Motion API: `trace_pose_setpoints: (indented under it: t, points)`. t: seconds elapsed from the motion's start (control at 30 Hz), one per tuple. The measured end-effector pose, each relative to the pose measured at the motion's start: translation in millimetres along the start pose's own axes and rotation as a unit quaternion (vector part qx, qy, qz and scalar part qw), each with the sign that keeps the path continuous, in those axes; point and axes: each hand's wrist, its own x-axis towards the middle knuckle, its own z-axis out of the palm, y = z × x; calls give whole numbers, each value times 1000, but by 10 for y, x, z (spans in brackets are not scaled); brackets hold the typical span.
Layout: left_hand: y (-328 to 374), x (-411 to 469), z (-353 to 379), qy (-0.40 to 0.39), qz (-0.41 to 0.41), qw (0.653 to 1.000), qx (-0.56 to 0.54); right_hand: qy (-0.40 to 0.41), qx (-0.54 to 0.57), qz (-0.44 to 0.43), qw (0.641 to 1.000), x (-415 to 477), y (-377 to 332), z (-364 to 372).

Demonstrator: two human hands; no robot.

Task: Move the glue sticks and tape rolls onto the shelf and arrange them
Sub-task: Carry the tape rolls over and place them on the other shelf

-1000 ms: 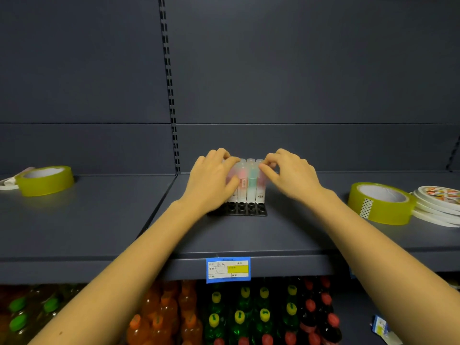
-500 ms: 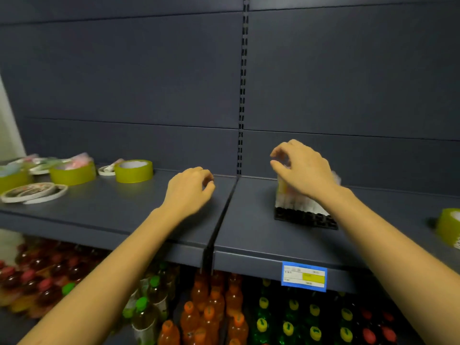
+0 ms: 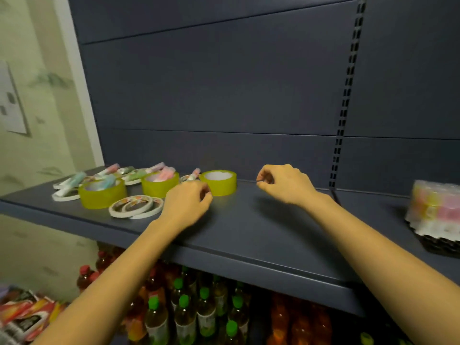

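left hand [image 3: 186, 204] loosely curled, empty, just short of nearest yellow tape roll [image 3: 219, 183]
roll lies flat, hole up, on shelf [image 3: 249, 232], just beyond left fingertips and a bit right; left hand is nearer. right hand [image 3: 286, 184] curled, thumb to fingertips, can't tell if pinching anything. loose glue sticks [image 3: 159, 168] and more rolls lie further left; wrapped glue stick pack [image 3: 433, 210] well apart, far right.
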Motion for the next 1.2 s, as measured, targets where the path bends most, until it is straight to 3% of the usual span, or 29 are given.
trace_pose_setpoints:
  t: [0.23,0.47,0.63,0.77,0.83,1.0,1.2]
  points:
    - [-1041,93,-207,19,-10,1000,10,-29,14,39,999,593,-687,549]
    - [-1841,-10,-447,7,-90,991,96,-84,-12,-25,996,893,-1436,1040]
    - [-2108,-144,-398,-169,-173,963,121,-110,-32,-50,992,1020,-1799,1253]
    - [-2202,-105,-382,-236,-191,952,31,-115,-40,-35,992,1058,-1902,1308]
    - [-2265,-93,-401,-237,-190,953,11,-115,-60,-28,991,1062,-1899,1318]
    - [-2366,-25,-535,-169,-163,972,-7,-222,-152,-3,963,1007,-1849,1389]
    - [-2105,122,-536,-141,-101,985,8,-157,-123,1,980,833,-1513,1137]
